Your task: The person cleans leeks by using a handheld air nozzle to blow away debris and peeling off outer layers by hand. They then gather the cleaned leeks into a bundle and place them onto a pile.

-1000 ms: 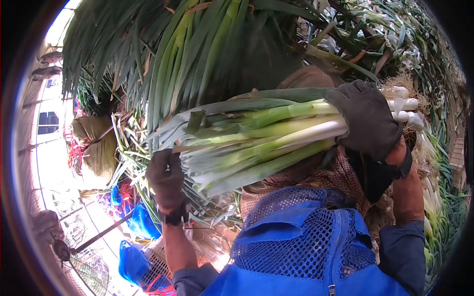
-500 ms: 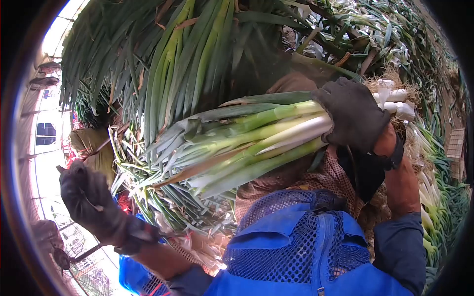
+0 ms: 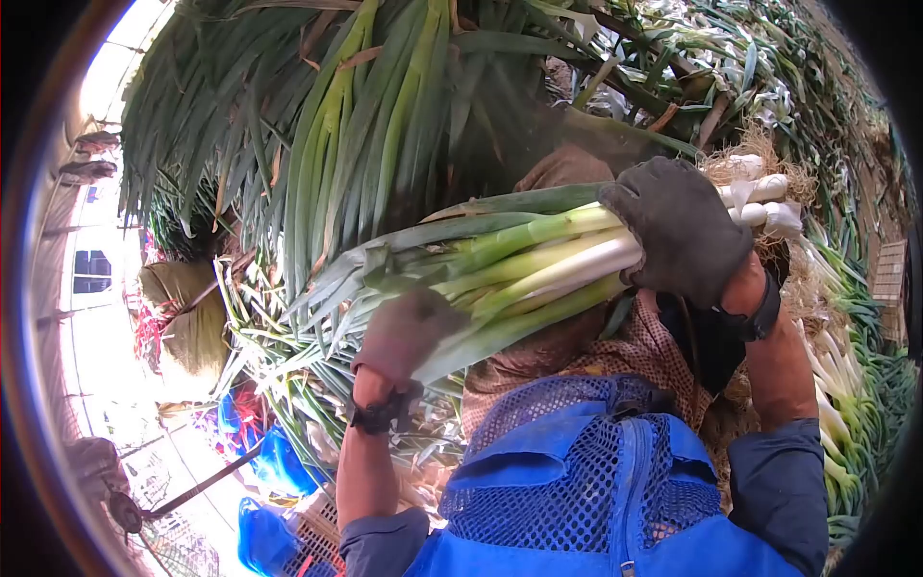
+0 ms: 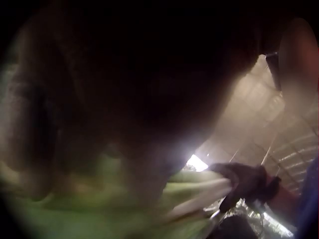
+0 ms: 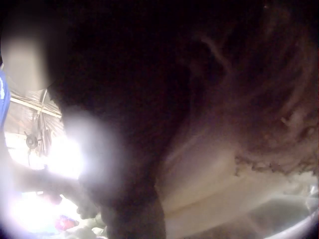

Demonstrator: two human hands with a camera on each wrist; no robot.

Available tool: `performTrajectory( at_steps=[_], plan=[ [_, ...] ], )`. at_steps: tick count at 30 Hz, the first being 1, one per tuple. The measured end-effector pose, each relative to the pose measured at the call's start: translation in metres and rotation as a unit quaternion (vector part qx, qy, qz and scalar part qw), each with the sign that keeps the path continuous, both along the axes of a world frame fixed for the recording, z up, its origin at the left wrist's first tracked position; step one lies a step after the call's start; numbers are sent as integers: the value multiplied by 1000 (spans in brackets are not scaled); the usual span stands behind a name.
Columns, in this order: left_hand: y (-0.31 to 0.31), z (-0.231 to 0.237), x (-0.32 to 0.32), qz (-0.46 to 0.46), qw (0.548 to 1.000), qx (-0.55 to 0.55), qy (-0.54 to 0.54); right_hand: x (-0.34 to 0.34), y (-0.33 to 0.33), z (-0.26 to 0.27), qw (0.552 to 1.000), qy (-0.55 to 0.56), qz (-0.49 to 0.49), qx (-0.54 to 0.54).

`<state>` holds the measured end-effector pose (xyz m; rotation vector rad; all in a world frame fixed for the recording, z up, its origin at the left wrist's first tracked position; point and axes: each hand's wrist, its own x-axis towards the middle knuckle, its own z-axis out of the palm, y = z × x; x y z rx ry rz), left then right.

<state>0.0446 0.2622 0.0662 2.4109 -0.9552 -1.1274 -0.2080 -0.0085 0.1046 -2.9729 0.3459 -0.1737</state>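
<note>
A bunch of large green onions (image 3: 538,264) lies across in front of the chest, white rooted ends (image 3: 764,197) to the right and green leaves fanning to the left. My gloved right hand (image 3: 678,226) grips the bunch round its white stems, close to the roots. My gloved left hand (image 3: 409,332), blurred by motion, is at the lower side of the leaves. In the left wrist view its dark fingers (image 4: 144,174) reach down over the green leaves; I cannot tell whether they pinch one. The right wrist view shows pale stems (image 5: 214,199) beside the dark glove.
A large heap of green onion leaves (image 3: 327,125) hangs at the top. More onions with white stems (image 3: 832,404) lie along the right. Loose trimmed leaves (image 3: 279,337) spread at the left, near a tied olive-coloured bundle (image 3: 187,317) and blue plastic (image 3: 269,539).
My left hand left the leaf tips, swung out to the far left, then came back onto the leaves. A brownish leaf that hung from the bunch no longer shows. My right hand keeps its grip.
</note>
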Motion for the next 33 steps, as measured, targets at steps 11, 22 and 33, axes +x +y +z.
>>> performTrajectory(
  at_steps=[11,22,33],
  plan=[
    [-35,31,-10,117,926,-356,53,-10,5,-3,997,-65,26,-30],
    [-121,6,124,-74,921,-360,-133,-27,19,-12,996,-77,-18,-35],
    [-74,12,109,-60,989,-107,-81,-25,20,-4,997,-73,-18,20]
  ],
)
